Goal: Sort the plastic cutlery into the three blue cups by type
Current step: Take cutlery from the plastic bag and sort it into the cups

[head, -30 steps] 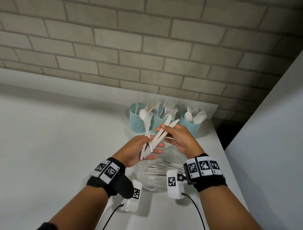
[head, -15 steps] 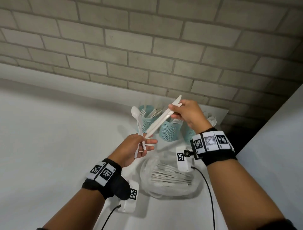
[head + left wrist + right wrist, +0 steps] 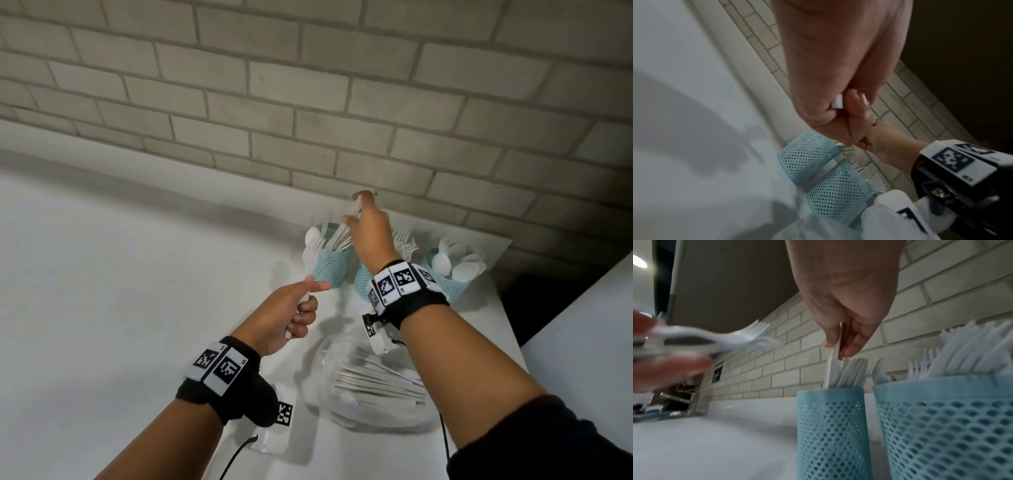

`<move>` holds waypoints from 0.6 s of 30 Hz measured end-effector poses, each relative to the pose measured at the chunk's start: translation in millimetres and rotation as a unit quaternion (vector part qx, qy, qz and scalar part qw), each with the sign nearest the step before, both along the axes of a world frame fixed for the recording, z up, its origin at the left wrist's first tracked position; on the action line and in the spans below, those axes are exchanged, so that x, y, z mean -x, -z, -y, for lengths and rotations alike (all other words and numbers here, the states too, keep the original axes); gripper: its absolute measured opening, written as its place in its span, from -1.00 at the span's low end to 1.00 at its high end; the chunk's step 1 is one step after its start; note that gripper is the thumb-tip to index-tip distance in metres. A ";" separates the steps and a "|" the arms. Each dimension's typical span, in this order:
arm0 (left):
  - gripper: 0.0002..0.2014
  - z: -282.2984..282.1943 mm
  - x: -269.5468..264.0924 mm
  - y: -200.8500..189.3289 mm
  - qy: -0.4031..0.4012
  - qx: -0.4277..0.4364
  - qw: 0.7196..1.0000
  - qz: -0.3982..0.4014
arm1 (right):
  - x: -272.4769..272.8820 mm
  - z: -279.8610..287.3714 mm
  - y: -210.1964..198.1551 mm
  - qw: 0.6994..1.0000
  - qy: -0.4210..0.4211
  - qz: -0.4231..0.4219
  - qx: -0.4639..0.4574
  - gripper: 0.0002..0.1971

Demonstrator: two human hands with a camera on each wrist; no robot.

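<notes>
Three blue mesh cups stand by the brick wall. The left cup holds knives, the middle cup forks, the right cup spoons. My right hand hovers over the left cup and pinches two white knives, whose lower ends reach inside its rim. My left hand is nearer me, fingers curled round the handles of a fork and a spoon that stick up in front of the left cup. That fork is blurred in the right wrist view.
A clear plastic bag with several more pieces of white cutlery lies on the white counter under my right forearm. The counter ends at a dark gap on the right. The brick wall rises just behind the cups.
My right hand took the two knives away from my left hand, carried them back over the left cup and lowered them into it. My left hand kept the fork and spoon.
</notes>
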State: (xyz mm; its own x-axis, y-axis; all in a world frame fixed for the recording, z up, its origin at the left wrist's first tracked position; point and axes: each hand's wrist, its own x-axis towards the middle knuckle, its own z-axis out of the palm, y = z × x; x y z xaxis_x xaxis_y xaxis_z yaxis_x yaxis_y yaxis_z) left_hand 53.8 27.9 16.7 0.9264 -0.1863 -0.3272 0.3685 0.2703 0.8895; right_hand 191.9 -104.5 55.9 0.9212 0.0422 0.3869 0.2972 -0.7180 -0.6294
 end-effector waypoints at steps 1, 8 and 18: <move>-0.63 -0.8 0.5 0.1 0.004 0.007 1.000 -0.001 | -0.1 -1.9 4.1 0.998 0.002 -0.005 0.055 -0.74; -0.57 -5.7 4.8 3.2 0.011 -0.002 1.000 0.021 | 3.0 1.5 12.5 0.969 -0.011 -0.065 0.239 -0.70; -0.67 19.1 3.8 -1.7 0.019 -0.020 0.999 0.021 | 68.5 22.4 4.9 0.987 -0.123 -0.092 -0.035 -0.74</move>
State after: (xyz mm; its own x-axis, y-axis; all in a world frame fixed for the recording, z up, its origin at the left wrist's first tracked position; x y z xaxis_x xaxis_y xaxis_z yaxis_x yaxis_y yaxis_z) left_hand 50.0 8.8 18.4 0.9320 -0.2096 -0.2957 0.3397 0.2207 0.9143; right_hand 123.4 -126.8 51.0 0.9411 0.2533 0.2239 0.3337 -0.5909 -0.7345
